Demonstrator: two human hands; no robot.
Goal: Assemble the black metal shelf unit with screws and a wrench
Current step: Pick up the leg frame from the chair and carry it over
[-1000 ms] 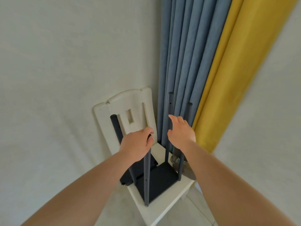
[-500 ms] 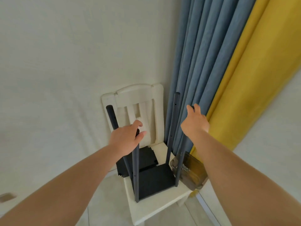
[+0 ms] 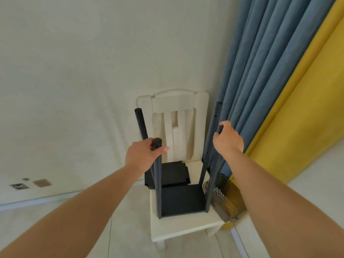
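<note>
A black metal shelf unit stands on a white chair [image 3: 186,228]: a black shelf panel [image 3: 181,199] at the bottom with several upright black poles rising from it. My left hand [image 3: 143,155] grips the top of the near left pole [image 3: 158,183]. My right hand [image 3: 228,140] curls round the top of the near right pole [image 3: 211,183]. The far left pole [image 3: 140,125] and far right pole [image 3: 216,116] stand free. Loose black shelf panels [image 3: 171,174] lie on the seat behind the unit. No wrench is visible.
A brownish clear container [image 3: 229,200] with screws [image 3: 219,192] sits at the chair's right edge. Blue curtains [image 3: 260,71] and a yellow curtain [image 3: 297,108] hang to the right. A white wall [image 3: 74,71] stands behind, with floor tiles below.
The view has swung right and down. My left hand shifted up to the near left pole's top. My right hand moved from beside the far right pole onto the near right pole.
</note>
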